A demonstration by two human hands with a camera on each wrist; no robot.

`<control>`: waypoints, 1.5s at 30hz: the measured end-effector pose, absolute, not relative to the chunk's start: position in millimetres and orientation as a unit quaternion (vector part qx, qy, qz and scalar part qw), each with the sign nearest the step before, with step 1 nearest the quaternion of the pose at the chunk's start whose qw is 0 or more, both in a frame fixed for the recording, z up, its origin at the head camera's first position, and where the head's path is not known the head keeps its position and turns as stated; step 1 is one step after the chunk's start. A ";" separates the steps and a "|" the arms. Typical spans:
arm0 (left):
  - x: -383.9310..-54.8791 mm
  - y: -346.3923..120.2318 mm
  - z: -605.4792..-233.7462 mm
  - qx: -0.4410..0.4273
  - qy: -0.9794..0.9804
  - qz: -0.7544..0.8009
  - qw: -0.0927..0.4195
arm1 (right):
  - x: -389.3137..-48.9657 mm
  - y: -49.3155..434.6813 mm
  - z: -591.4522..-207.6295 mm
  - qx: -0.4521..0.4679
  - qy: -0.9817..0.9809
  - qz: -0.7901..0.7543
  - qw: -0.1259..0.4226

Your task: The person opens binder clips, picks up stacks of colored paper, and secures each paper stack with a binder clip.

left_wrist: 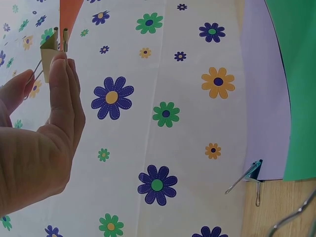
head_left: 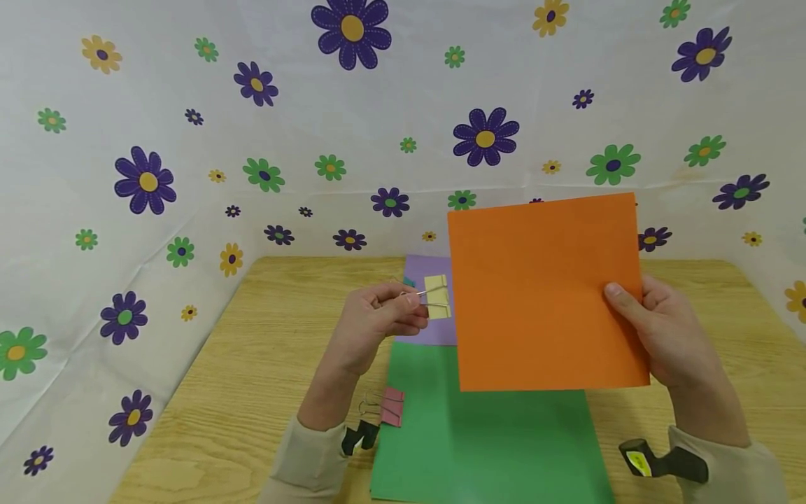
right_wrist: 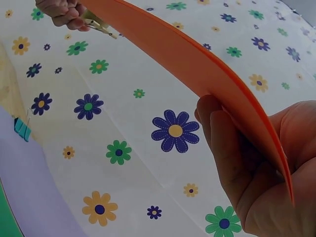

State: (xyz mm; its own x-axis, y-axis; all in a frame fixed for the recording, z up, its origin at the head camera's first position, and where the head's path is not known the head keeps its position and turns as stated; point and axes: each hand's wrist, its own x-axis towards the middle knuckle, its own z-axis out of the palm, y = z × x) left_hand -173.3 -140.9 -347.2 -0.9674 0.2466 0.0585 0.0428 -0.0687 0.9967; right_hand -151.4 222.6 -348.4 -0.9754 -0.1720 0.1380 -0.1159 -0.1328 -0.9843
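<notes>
My left hand (head_left: 384, 315) pinches a yellow binder clip (head_left: 437, 297) by its wire handles, between thumb and fingers. The clip's mouth faces the left edge of an orange sheet (head_left: 541, 294), close beside it. In the left wrist view the clip's two lips stand apart at the orange edge. My right hand (head_left: 667, 336) grips that sheet at its right side, thumb on the near face and fingers behind. The sheet is raised upright above the table and bows in the right wrist view (right_wrist: 212, 69).
Below lie a green sheet (head_left: 491, 448) and a purple sheet (head_left: 434, 334) on the wooden table (head_left: 283, 336). A pink binder clip (head_left: 392, 406) sits on the green sheet's left edge, a teal binder clip (right_wrist: 22, 129) on the purple one's. Flowered cloth (head_left: 415, 91) stands behind.
</notes>
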 end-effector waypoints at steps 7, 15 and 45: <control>-173.0 -140.2 -347.3 0.107 0.683 0.719 0.070 | -151.2 222.0 -348.0 -0.123 0.657 -0.743 0.021; -172.6 -139.9 -348.1 0.110 0.685 0.717 0.074 | -150.7 221.2 -347.9 -0.119 0.665 -0.736 0.025; -172.4 -136.9 -349.4 0.116 0.676 0.724 0.072 | -148.7 210.1 -348.0 -0.118 0.683 -0.721 0.020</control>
